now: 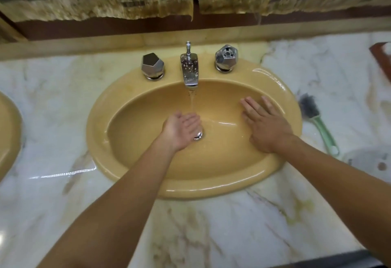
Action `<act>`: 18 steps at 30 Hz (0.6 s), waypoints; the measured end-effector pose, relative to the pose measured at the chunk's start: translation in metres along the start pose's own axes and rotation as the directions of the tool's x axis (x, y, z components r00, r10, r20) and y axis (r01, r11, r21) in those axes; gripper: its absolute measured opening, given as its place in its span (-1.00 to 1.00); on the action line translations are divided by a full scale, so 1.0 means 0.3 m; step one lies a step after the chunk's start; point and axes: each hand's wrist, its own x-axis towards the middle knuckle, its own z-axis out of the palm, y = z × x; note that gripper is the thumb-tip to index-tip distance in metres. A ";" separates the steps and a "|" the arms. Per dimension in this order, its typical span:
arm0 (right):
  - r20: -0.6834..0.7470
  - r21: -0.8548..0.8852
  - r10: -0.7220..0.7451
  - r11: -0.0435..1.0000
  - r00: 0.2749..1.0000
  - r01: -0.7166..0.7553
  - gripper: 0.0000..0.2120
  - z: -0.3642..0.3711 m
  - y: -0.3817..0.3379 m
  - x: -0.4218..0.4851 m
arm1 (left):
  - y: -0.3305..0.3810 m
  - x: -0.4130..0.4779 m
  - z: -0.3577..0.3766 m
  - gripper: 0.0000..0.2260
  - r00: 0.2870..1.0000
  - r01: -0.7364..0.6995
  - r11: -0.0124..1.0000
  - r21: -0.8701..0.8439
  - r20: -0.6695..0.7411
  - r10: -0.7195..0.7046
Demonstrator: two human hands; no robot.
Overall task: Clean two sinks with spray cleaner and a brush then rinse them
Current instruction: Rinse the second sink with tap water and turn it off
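tap (189, 71) running into sink (99, 119). left hand (179, 129) loosely cupped palm-up under the stream, over the drain (198, 135), holding nothing. right hand (264, 123) flat on right basin wall, fingers spread. brush (317, 123) lies on counter (53, 119) just right of sink. second sink (8, 132) at left edge.

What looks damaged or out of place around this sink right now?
The right tap knob has an open top showing a hollow centre, while the left tap knob has a closed faceted cap. The printed paper on the wall above is stained brown and torn along its lower edge.
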 end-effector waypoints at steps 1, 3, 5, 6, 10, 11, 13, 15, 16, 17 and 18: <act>0.001 0.003 0.002 1.000 1.000 -0.002 -0.34 0.001 -0.003 0.005 | 0.009 0.019 0.034 -0.55 1.000 -0.013 0.958 -0.288 0.006 0.015; 0.011 0.015 0.002 1.000 1.000 -0.002 -0.35 0.003 -0.006 0.010 | 0.040 0.046 0.086 -0.54 0.999 -0.045 0.767 -0.640 -0.024 0.039; 0.014 0.019 -0.003 1.000 1.000 0.003 -0.35 0.012 -0.010 0.014 | 0.043 0.051 0.135 -0.56 0.995 -0.076 0.740 -0.669 -0.002 0.100; 0.021 0.024 -0.004 1.000 1.000 0.003 -0.35 0.007 -0.009 0.012 | 0.030 0.049 0.168 -0.59 0.990 -0.067 0.844 -0.532 0.073 0.124; 0.053 0.127 -0.009 0.992 0.999 0.003 -0.35 -0.008 -0.008 0.011 | -0.040 0.013 0.269 -0.65 0.935 -0.070 0.997 0.036 0.350 0.053; 0.062 0.126 -0.020 0.992 0.998 0.012 -0.36 -0.004 -0.008 0.013 | -0.029 0.023 0.263 -0.64 0.958 -0.075 0.994 -0.078 0.272 0.094; 0.041 0.095 -0.025 0.995 0.999 0.021 -0.35 0.015 -0.007 0.021 | 0.011 0.060 0.219 -0.60 0.982 -0.121 0.864 -0.489 0.065 0.175; -0.024 0.069 0.024 0.997 0.999 -0.022 -0.33 0.026 -0.010 0.028 | 0.030 0.051 0.203 -0.59 0.971 -0.125 0.826 -0.549 0.105 0.217; -0.048 0.067 0.066 0.996 0.997 -0.062 -0.33 0.021 -0.010 0.025 | 0.012 0.035 0.210 -0.60 0.965 -0.093 0.920 -0.382 0.192 0.177; -0.027 0.072 0.086 0.994 0.996 -0.084 -0.33 0.029 -0.018 0.028 | -0.027 0.014 0.222 -0.61 0.956 -0.072 0.996 -0.062 0.279 0.086; 0.059 0.091 0.078 0.992 0.995 -0.083 -0.32 0.031 -0.030 0.029 | -0.076 -0.018 0.236 -0.64 0.945 -0.066 0.948 0.310 0.326 -0.040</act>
